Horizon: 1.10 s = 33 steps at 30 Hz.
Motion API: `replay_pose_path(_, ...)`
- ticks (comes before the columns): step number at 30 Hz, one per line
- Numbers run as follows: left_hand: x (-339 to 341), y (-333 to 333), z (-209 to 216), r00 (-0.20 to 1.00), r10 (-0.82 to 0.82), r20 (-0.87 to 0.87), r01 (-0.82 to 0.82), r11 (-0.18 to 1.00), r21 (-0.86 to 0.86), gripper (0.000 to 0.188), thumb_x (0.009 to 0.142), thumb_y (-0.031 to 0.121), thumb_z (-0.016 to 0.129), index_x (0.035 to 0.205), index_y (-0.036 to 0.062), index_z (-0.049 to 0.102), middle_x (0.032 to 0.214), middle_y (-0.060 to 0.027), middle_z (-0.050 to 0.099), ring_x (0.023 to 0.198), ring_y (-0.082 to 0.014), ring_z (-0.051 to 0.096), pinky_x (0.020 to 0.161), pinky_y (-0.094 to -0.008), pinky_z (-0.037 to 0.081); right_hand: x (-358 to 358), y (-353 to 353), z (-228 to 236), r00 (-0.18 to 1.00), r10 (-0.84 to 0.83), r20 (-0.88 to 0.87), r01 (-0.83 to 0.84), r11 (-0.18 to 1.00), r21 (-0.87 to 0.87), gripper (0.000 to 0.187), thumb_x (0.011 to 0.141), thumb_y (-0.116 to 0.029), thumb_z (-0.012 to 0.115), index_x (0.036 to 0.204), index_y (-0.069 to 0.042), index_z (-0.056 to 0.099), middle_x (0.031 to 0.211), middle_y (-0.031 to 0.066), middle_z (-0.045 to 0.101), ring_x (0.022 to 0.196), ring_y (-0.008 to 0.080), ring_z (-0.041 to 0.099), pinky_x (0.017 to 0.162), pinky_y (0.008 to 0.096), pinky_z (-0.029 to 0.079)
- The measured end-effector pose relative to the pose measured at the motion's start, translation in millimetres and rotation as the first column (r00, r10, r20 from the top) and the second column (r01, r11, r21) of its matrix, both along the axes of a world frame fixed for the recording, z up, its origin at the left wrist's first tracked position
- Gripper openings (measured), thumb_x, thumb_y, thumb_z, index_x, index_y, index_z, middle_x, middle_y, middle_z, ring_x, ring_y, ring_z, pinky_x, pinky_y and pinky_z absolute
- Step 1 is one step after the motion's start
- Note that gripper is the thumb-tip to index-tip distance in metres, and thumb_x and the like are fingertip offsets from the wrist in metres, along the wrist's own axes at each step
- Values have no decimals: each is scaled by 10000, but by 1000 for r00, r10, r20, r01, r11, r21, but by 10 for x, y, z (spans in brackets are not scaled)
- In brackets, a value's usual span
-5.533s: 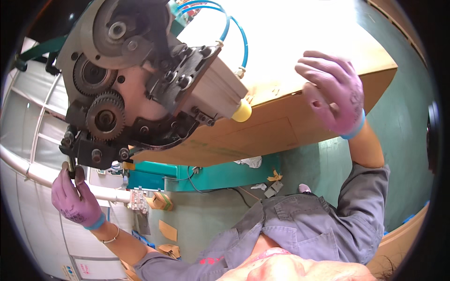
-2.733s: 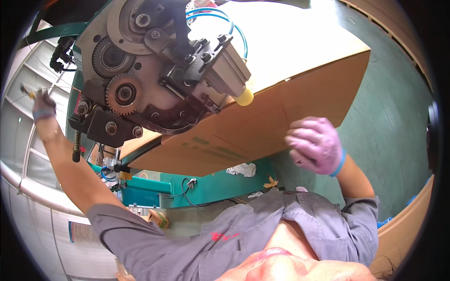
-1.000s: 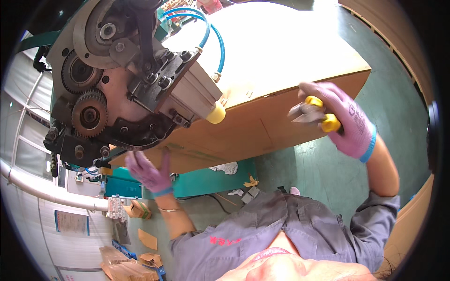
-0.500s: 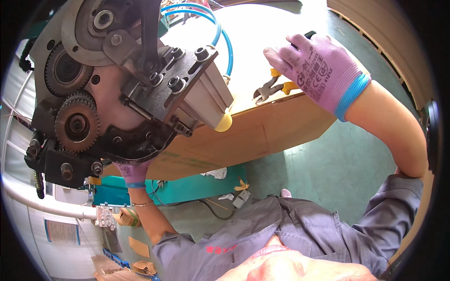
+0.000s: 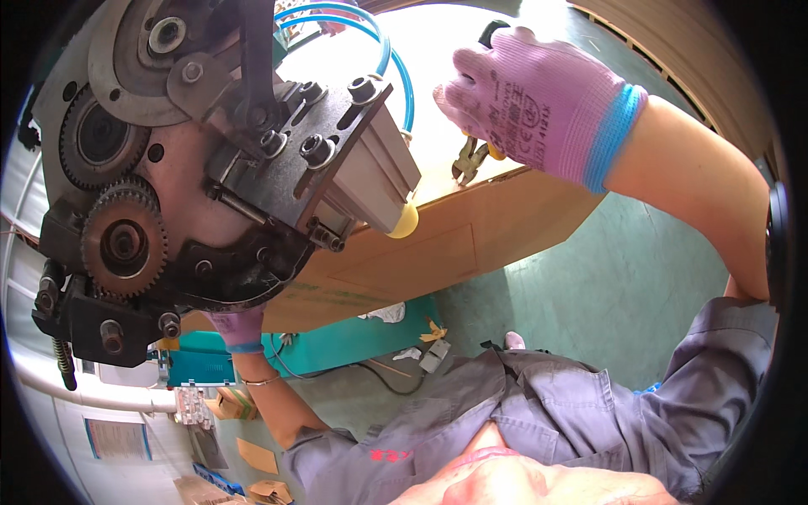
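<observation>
Covering part of the pliers (image 5: 469,160), your half-curled right hand (image 5: 534,105) is nearer; its hold can't be told. Their tips slant toward you, by the edge of the carton (image 5: 404,261). Your left hand (image 5: 240,330) is mostly hidden, hold unclear.

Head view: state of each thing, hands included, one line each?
Right hand: gloved, fingers bent; grip unclear
Dark item: mostly hidden behind right hand
Pliers: handles mostly hidden by right hand; open or shut unclear
Left hand: gloved, fingers hidden behind machine
Lower gear: uncovered
Blue hoses: arched
Cardboard box: top washed out by glare
White cloth: crumpled
</observation>
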State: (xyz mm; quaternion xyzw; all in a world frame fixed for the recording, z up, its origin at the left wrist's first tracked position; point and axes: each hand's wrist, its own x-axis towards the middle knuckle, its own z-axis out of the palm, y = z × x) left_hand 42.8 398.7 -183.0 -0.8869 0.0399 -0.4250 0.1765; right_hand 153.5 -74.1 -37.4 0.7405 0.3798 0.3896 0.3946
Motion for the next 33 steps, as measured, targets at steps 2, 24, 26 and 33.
replay_pose_path(2,27,-49,-2,998,17,65,-20,999,40,524,690,406,790,1127,132,699,1208,-95,659,1137,-367,563,1040,-519,366,2,5,-6,992,5,-129,5,997,80,252,886,-279,557,1102,-151,578,988,7,526,795,174,563,703,286,497)
replay_pose_path(24,-4,7,7,999,-34,-36,30,993,-115,777,598,481,833,1209,55,612,1240,-184,596,1151,-428,504,993,-536,358,-12,-265,-156,493,-388,-779,588,808,-31,462,776,-145,688,1219,-130,558,1117,84,566,1071,259,578,882,388,485)
replay_pose_path(26,-15,-38,29,998,-22,-55,15,993,-119,796,597,494,831,1224,59,604,1238,-182,599,1148,-430,508,994,-536,360,-67,-198,-32,447,-441,-779,602,792,-102,477,791,-148,684,1248,-128,551,1165,92,579,1076,266,592,860,392,501)
replay_pose_path(33,18,19,21,995,-96,23,97,990,-97,814,605,527,823,1223,59,576,1234,-178,576,1166,-420,482,1001,-538,360,-353,-20,-69,743,-524,-417,537,838,-96,641,862,-290,684,1429,-135,429,1458,49,437,1193,230,550,811,412,555)
